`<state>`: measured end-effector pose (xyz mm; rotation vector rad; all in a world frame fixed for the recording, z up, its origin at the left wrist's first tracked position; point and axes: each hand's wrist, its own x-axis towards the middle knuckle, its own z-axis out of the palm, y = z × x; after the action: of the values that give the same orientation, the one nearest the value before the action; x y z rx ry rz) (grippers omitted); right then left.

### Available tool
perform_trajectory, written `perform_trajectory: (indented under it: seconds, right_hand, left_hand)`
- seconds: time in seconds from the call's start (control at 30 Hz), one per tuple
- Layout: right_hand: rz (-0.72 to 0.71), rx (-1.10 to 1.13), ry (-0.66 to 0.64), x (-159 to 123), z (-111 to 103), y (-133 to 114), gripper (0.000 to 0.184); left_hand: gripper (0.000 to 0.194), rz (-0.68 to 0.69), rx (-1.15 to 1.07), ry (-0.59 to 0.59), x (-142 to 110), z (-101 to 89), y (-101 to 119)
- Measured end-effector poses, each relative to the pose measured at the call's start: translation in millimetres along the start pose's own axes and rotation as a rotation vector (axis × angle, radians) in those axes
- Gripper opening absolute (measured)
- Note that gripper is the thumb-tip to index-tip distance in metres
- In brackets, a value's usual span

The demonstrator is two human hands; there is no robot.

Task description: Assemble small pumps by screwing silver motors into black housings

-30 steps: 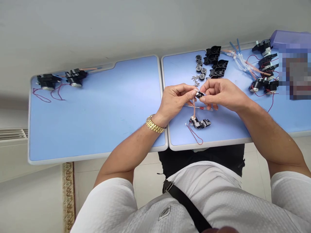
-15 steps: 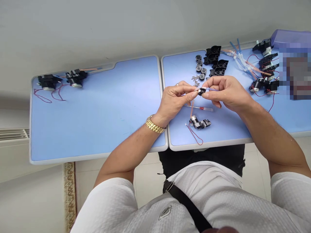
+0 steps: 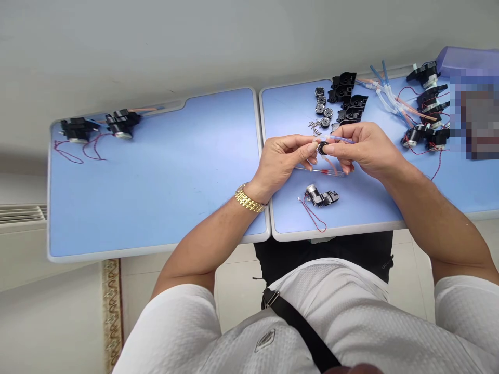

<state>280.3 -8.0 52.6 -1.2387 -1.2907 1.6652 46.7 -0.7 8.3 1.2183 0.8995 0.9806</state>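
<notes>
Between the fingertips of both hands is a small round black part [image 3: 322, 148], held above the right-hand table. My left hand [image 3: 286, 156] pinches it from the left, and my right hand [image 3: 360, 148] grips it from the right, thumb across its face. A translucent bluish tube [image 3: 340, 139] passes by the right fingers, and an orange tube [image 3: 331, 164] hangs below the part. Beneath the hands lies a screwdriver [image 3: 325, 172] with a clear and red handle. Closer to me rests a motor unit [image 3: 322, 196] with a twisted red wire [image 3: 312, 214].
Behind my hands lie several round black parts [image 3: 320, 99], loose screws [image 3: 315, 125] and black housings [image 3: 343, 93]. Tubes [image 3: 390, 98] and more motor units [image 3: 427, 98] are at the right, near a purple bin [image 3: 468, 59]. Two units [image 3: 122, 124] sit far left.
The round part has turned in my fingers, and my right thumb now covers more of it. The orange tube has swung from the left side to below right.
</notes>
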Motion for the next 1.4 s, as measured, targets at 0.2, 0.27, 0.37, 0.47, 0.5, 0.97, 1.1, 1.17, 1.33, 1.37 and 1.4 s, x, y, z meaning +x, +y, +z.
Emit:
perform_trajectory:
  seconds: [0.2,0.27,0.37,0.47,0.5,0.97,1.1,1.17,1.33,1.37,1.4]
  right_hand:
    - [-0.037,-0.036,0.034,0.0,1.9,0.6,0.047]
    - [-0.062,-0.057,0.038,0.0,1.5,-0.2,0.044]
    - [-0.071,-0.083,0.012,-0.6,-0.8,-1.7,0.041]
    - [-0.055,-0.107,-0.01,-0.6,-3.6,-1.4,0.04]
    - [-0.047,-0.112,-0.014,-0.4,-4.2,-0.8,0.041]
    - [-0.067,-0.131,0.028,1.2,-2.8,-0.1,0.041]
    - [-0.052,-0.17,0.022,1.4,-4.6,-0.2,0.045]
    - [-0.043,-0.185,0.024,1.4,-5.5,-0.3,0.045]
    - [-0.035,-0.193,-0.017,3.4,-7.4,3.6,0.047]
    - [-0.036,-0.193,-0.028,4.1,-7.5,4.9,0.047]
    - [-0.038,-0.193,-0.036,4.6,-7.6,6.1,0.047]
  left_hand:
    - [0.067,-0.084,0.005,-0.045,-0.7,-2.0,4.8]
    - [0.067,-0.113,0.007,-0.089,-2.2,-2.0,8.0]
    - [0.066,-0.142,0.011,-0.121,-4.4,-1.8,10.9]
    - [0.068,-0.152,0.029,-0.114,-5.1,-2.6,10.2]
    - [0.069,-0.151,0.038,-0.113,-5.0,-3.0,9.7]
    - [0.068,-0.084,0.134,-0.141,-6.2,-3.9,13.6]
    - [0.069,-0.078,0.159,-0.167,-6.4,-3.7,14.5]
    - [0.071,-0.072,0.17,-0.181,-6.7,-3.8,14.9]
    - [0.074,-0.044,0.208,-0.204,-6.5,-3.6,13.5]
    - [0.074,-0.035,0.221,-0.208,-6.3,-3.5,12.7]
    - [0.074,-0.029,0.232,-0.212,-6.2,-3.5,11.7]
